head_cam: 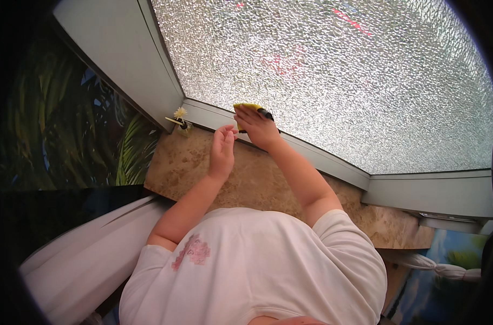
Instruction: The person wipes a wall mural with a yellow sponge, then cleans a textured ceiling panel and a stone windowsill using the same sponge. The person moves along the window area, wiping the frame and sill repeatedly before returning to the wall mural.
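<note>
My right hand [259, 129] presses a yellow-and-black cloth [247, 106] flat against the lower edge of a textured glass pane [331, 93], where it meets the light window frame [207, 114]. Most of the cloth is hidden under the palm; its yellow top edge and a dark bunched corner show. Just to the left, my left hand [222, 152] hovers above the brown marbled stone sill [254, 178]. Its fingers are loosely bent, and nothing shows in them. The fingertips come close to the cloth; whether they touch it, I cannot tell.
A small glass bottle [185, 128] with a pale artificial flower [180, 112] stands in the sill's left corner. Leaf-patterned dark panelling [80, 134] and a white curtain [96, 239] are at left. A tied white curtain [423, 261] hangs at right, near a blue printed surface [419, 292].
</note>
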A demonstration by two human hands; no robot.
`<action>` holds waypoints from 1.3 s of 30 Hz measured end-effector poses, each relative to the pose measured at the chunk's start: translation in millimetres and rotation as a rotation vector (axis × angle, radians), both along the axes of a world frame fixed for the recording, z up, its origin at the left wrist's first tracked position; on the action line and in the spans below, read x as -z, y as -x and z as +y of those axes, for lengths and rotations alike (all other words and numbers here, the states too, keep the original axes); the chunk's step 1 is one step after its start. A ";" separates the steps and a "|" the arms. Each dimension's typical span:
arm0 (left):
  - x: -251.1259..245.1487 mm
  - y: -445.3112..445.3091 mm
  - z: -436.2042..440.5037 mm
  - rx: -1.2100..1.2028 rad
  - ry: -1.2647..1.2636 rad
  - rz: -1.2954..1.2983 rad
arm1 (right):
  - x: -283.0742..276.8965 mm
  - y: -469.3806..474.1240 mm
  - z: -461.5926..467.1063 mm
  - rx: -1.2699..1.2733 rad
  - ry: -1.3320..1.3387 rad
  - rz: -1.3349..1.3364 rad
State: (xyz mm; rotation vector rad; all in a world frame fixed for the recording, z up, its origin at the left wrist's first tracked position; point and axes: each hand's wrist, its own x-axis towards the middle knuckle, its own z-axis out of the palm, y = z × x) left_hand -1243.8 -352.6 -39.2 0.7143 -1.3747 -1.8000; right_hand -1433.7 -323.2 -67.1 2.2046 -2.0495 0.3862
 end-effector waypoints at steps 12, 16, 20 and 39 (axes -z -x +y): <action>-18.2 21.2 5.3 0.130 -0.008 -0.016 | -46.9 15.5 73.3 0.486 -0.154 -1.126; -25.2 37.2 10.0 0.176 -0.010 -0.005 | -137.3 35.5 124.5 0.424 0.632 -0.840; -27.6 54.3 19.6 0.272 0.003 0.005 | -250.0 39.0 108.8 0.263 1.212 -0.233; -21.6 48.5 21.9 0.265 -0.007 -0.004 | -46.7 35.6 71.9 0.146 0.121 0.052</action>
